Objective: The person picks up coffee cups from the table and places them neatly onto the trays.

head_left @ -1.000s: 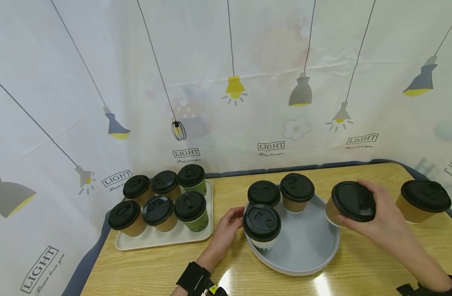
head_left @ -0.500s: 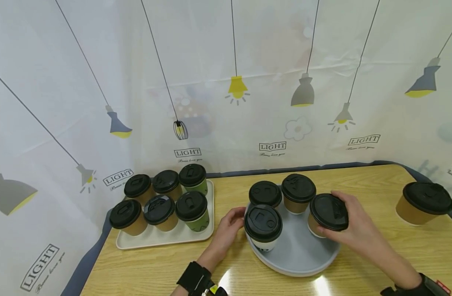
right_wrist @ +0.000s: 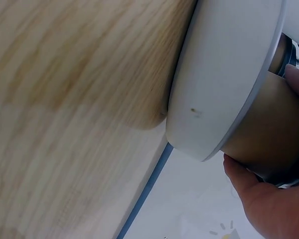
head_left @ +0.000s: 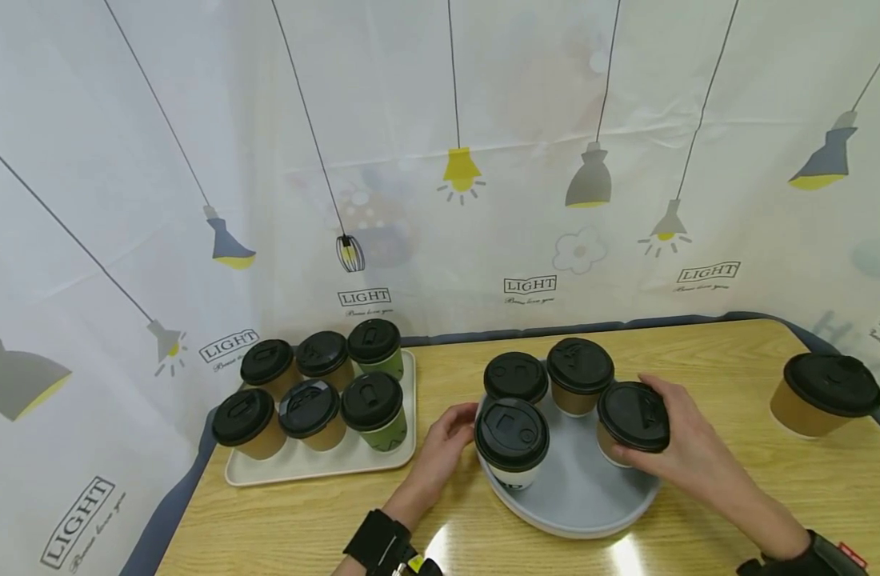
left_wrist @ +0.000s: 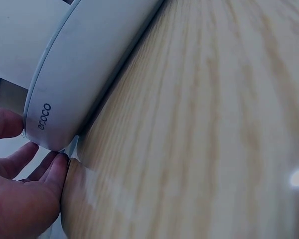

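Observation:
My right hand [head_left: 678,428] grips a brown paper coffee cup [head_left: 633,414] with a black lid, thumb at the near side and fingers round the far side. The cup stands upright over the right part of a round grey tray [head_left: 591,500]; in the right wrist view the cup's base [right_wrist: 264,119] sits just inside the rim. My left hand [head_left: 443,440] touches the tray's left edge with relaxed fingers, and its fingertips [left_wrist: 25,154] lie against the side wall marked "ecoco". Also on the tray are a white cup [head_left: 512,440] and two other lidded cups [head_left: 579,372].
A rectangular cream tray [head_left: 318,472] at the left bears several lidded cups, brown and green [head_left: 382,424]. Another brown cup [head_left: 818,400] stands alone on the wooden table [head_left: 757,360] at the right. A printed curtain [head_left: 426,240] hangs behind the table.
My right hand has carried the brown cup leftward and down from the tray's right edge, further in beside the other cups. The left hand stays at the tray's edge.

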A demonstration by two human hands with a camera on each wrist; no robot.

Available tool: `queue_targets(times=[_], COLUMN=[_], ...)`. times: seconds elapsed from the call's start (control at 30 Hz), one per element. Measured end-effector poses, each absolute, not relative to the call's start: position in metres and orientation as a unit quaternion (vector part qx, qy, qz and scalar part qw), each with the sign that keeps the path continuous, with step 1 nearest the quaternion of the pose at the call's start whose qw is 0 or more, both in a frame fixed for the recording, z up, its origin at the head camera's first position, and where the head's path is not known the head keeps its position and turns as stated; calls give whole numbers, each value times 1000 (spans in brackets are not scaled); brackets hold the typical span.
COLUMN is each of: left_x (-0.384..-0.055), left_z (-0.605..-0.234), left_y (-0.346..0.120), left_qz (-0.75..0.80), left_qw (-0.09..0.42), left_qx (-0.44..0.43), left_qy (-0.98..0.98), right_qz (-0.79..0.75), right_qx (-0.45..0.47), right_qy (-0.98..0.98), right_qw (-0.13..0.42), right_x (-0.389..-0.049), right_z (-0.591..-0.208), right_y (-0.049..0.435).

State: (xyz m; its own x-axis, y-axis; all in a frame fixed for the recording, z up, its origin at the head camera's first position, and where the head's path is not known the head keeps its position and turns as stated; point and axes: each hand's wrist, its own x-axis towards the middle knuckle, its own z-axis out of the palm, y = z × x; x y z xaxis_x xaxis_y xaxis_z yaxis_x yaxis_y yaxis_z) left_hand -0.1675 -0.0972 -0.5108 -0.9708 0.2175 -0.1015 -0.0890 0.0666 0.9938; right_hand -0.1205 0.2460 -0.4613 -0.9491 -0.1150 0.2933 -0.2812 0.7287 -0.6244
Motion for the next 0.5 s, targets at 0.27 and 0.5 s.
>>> queue_targets(times=[0.27, 0.5], left_x=[-166, -163], left_z=[-509, -505], left_y=[-97, -97], left_qz=[685, 675], left_qw=[117, 133], left_qx=[47, 70], left_qy=[717, 722], right_qz=[364, 417], right_qx=[118, 117], right_qy=[-917, -897], right_qw=[107, 88], right_x=[-117, -103], right_z=[-460, -459], right_y=[247, 259])
